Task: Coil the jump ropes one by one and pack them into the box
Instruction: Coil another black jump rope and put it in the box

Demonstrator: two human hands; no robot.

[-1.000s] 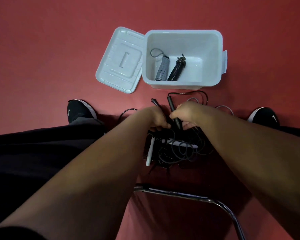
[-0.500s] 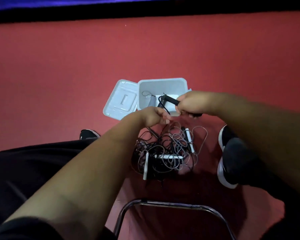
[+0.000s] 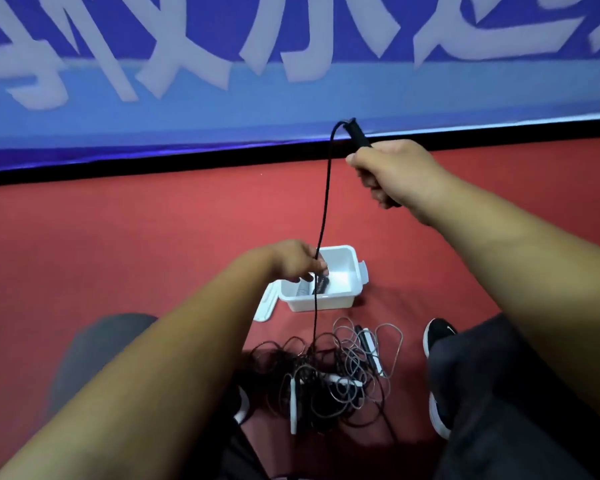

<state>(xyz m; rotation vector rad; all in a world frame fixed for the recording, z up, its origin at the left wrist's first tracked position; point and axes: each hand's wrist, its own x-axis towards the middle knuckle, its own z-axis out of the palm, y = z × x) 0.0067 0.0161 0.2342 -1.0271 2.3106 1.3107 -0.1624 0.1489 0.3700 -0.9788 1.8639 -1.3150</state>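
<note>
**Status, both grips**

1. Right grip (image 3: 392,168): closed in a full fist round the black handle (image 3: 359,135) of the black jump rope (image 3: 324,209). The handle tip sticks out above the grip, tilted up & away. The handle's lower end shows just under the fist.
2. Cord path: we see the cord leave the handle tip, bend over, then drop approx. straight down on the left of the right grip to the left grip (image 3: 293,259).
3. Left grip: well below & left of the right grip. Its fingers curl round the cord, and the cord runs through & on down. How tight the hold is, we cannot tell.
4. Below the left grip the cord crosses the front wall of the white box (image 3: 336,301) & ends in the rope pile (image 3: 340,375) on the red floor (image 3: 118,237).
5. Box: open, just beyond the left grip, whose fingers overlap its rim in view. Inside are coiled ropes (image 3: 321,285), one black, one grey, partly hidden. The lid (image 3: 265,306) sits at the box's left, mostly behind the forearm.
6. Pile: black & grey cords tangled w/ white handles (image 3: 293,403), below the left grip & nearer to us than the box.
7. A black shoe (image 3: 439,332) is right of the pile. A blue banner (image 3: 187,109) w/ white lettering is behind the right grip.
</note>
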